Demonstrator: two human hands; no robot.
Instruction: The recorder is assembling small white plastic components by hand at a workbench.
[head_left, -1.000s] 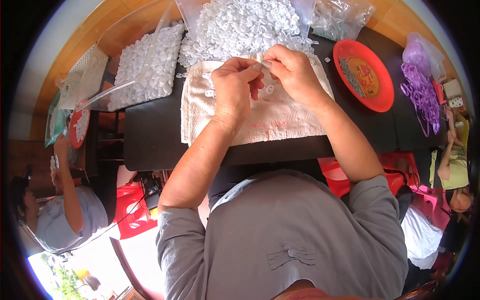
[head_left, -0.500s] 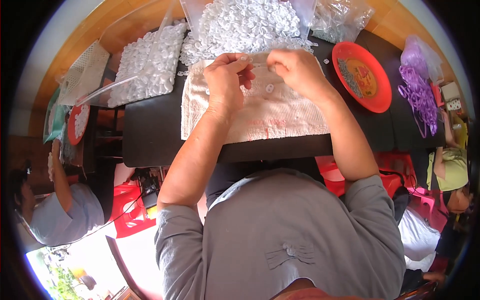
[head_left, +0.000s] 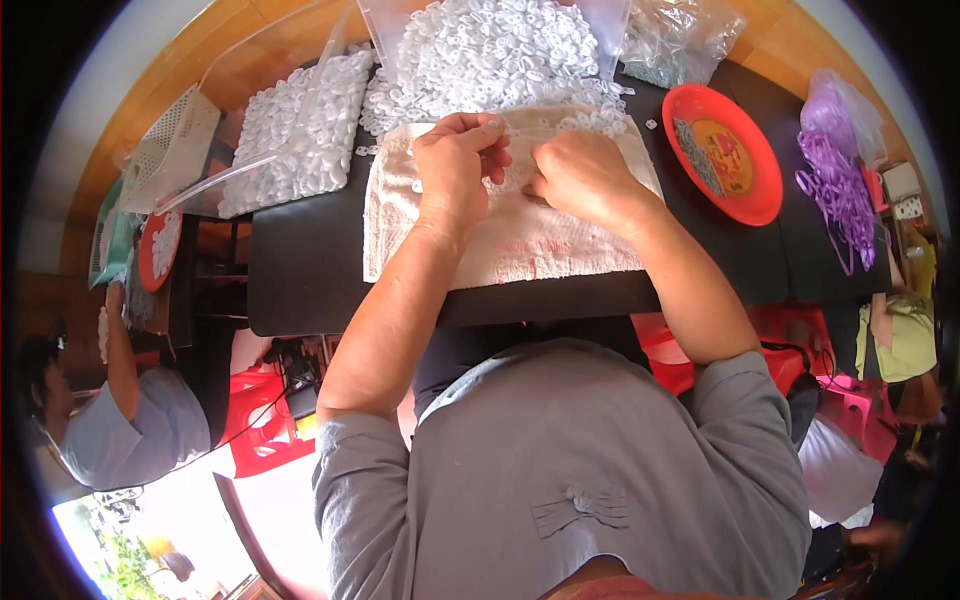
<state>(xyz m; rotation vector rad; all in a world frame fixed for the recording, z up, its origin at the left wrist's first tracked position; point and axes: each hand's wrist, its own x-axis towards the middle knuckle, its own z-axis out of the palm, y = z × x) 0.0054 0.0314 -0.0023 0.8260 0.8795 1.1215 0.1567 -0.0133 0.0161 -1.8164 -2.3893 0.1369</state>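
A cream towel [head_left: 520, 250] with red stitching lies under both my hands. My left hand [head_left: 455, 165] is closed above its left part, with a small white plastic piece [head_left: 497, 122] pinched at thumb and fingertips. Curled and pointing down, my right hand [head_left: 592, 175] rests at the towel's right half; its fingertips are mostly hidden, and I cannot make out what they hold. Behind the hands spreads a large heap of white plastic pieces [head_left: 500, 50], spilling from a clear bin onto the towel's far edge.
Another mass of white pieces [head_left: 300, 130] lies in a clear tray at left. To the right are a red plate [head_left: 765, 190] with small grey parts, purple ribbons [head_left: 840, 200] and a clear bag [head_left: 680, 40]. Co-workers sit at both sides; one has a blue-grey shirt [head_left: 150, 425].
My right hand has come down onto the towel, over the spot where a loose white piece lay; that piece is out of sight. My left hand has shifted slightly.
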